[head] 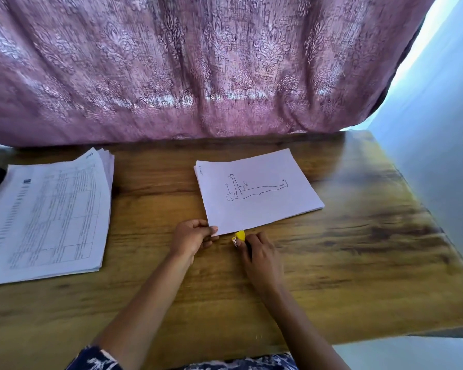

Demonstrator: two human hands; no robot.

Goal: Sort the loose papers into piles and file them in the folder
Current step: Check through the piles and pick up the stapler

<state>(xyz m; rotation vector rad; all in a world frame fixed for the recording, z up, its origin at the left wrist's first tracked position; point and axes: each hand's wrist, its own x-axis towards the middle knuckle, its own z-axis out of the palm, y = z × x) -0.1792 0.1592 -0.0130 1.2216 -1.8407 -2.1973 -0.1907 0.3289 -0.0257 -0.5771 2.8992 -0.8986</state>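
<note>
So on our wooden table (pixel 358 249) the big printed pile (pixel 46 214) sits well left of our fingers, the sketch stack (pixel 257 190) gets its near corner pinched by our left hand (pixel 191 236), and our right hand (pixel 259 253) curls its fingers round a small yellow thing (pixel 240 235) just beside that corner.

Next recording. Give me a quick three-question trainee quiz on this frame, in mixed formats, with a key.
1. True or false: the left hand pinches a near corner of the drawing stack, whose top sheet shows a body outline.
2. Multiple choice: the small yellow object is A) lying on top of the drawing stack; B) held by the right hand, at the stack's near edge; C) in the left hand.
3. Short answer: how many paper stacks lie on the wooden table?
Key: 1 true; 2 B; 3 two.
</note>
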